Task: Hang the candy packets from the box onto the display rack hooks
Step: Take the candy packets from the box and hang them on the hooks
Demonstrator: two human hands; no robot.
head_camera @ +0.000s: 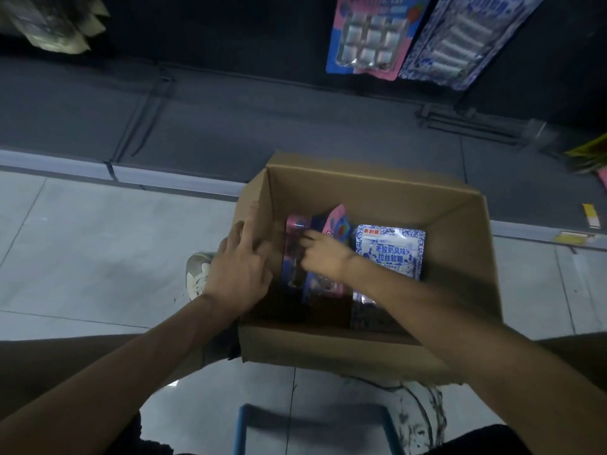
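An open cardboard box (460,244) stands on the floor below me. Inside lie pink and blue candy packets (338,224) at the left and a blue-and-white patterned packet (391,247) at the right. My right hand (323,256) reaches into the box with its fingers pinched on a pink and blue packet. On the box's left wall rests my left hand (241,267), fingers spread over the rim. Two packets hang on the dark display rack above: a pink and blue one (369,34) and a blue-and-white one (460,41).
The rack's dark base shelf (230,126) runs behind the box. Pale floor tiles (98,241) spread to the left. My shoe (197,274) shows beside the box. A blue frame (243,428) sits at the bottom. Other packets hang at the top left (52,24).
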